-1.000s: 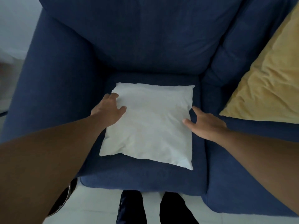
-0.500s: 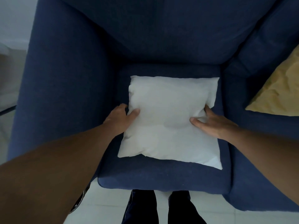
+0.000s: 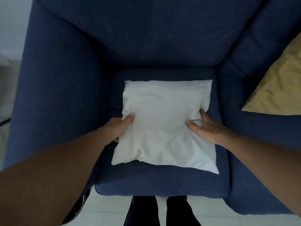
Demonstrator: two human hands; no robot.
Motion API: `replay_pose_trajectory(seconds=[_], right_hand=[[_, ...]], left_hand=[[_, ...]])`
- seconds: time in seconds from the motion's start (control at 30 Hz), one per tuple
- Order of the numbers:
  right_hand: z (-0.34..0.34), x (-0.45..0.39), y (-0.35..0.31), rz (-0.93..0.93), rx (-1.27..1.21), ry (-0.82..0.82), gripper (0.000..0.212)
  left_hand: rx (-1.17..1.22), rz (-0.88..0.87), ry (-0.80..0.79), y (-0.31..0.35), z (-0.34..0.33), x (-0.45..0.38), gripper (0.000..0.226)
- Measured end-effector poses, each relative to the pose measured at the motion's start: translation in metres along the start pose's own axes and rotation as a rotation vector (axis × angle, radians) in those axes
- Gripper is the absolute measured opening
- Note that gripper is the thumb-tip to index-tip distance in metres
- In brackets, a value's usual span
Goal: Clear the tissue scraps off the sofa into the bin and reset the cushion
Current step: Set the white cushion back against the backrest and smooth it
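White cushion (image 3: pixel 164 126) lies flat on the sofa (image 3: pixel 61 82) seat, centre of the frame, near edge slightly askew — lower right corner reaches further toward the front lip than the lower left. Left hand (image 3: pixel 118 128) clasps the cushion's left edge, thumb on top, fingers tucked out of sight beneath. Right hand (image 3: pixel 206 128) grasps the right edge, thumb and forefinger pinching up a ridge of fabric; creases radiate from that pinch. Both hands closed on the cushion, neither released.

No tissue scraps visible on the seat; anything under the cushion is hidden. No bin in frame. Judgement: the clearing looks finished or nearly so, and the step in hand is resetting the cushion.

To do it well:
- Grip the filling, not only the cover — a fabric pinch lets the casing slide over the stuffing and the corners sag.
- Lift both sides evenly so it does not twist.
- Glance at the seat beneath once it is raised, in case a scrap is trapped there.
- Set it upright against the backrest at the top of the frame, squared to the seat.
- Smooth the creases before letting go.

Yellow pillow (image 3: pixel 275 88) at right edge sits well apart, not in the way.
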State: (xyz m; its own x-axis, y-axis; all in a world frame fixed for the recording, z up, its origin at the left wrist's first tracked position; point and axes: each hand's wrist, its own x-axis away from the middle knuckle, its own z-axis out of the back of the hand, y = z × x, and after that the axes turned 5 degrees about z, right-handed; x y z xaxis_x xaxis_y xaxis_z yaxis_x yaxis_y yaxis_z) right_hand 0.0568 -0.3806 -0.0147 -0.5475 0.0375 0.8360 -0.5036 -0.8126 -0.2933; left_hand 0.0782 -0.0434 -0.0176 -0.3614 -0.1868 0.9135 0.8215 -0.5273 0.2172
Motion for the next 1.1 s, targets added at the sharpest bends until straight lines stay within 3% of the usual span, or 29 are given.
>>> replay_pose_trajectory(seconds=[0.2,0.33,0.47,0.83,0.97,1.1], right_hand=[[0.017,0.015,0.013,0.142,-0.145,0.054,0.098],[0.038,0.027,0.016,0.213,-0.237,0.145,0.062],[0.067,0.034,0.013,0.238,-0.345,0.246,0.040],[0.136,0.038,-0.039,0.380,-0.464,0.499,0.037],[0.162,0.052,-0.061,0.429,-0.578,0.552,0.056],[0.175,0.063,-0.080,0.509,-0.503,0.586,0.050]], left_hand=[[0.014,0.054,0.036,0.018,0.006,0.009,0.064],[0.078,0.112,-0.012,0.030,0.020,0.015,0.074],[0.163,0.126,-0.134,0.054,0.036,0.036,0.065],[0.353,-0.007,-0.026,0.127,0.079,0.082,0.057],[0.566,-0.084,-0.048,0.145,0.094,0.098,0.056],[0.817,-0.223,-0.091,0.162,0.105,0.107,0.052]])
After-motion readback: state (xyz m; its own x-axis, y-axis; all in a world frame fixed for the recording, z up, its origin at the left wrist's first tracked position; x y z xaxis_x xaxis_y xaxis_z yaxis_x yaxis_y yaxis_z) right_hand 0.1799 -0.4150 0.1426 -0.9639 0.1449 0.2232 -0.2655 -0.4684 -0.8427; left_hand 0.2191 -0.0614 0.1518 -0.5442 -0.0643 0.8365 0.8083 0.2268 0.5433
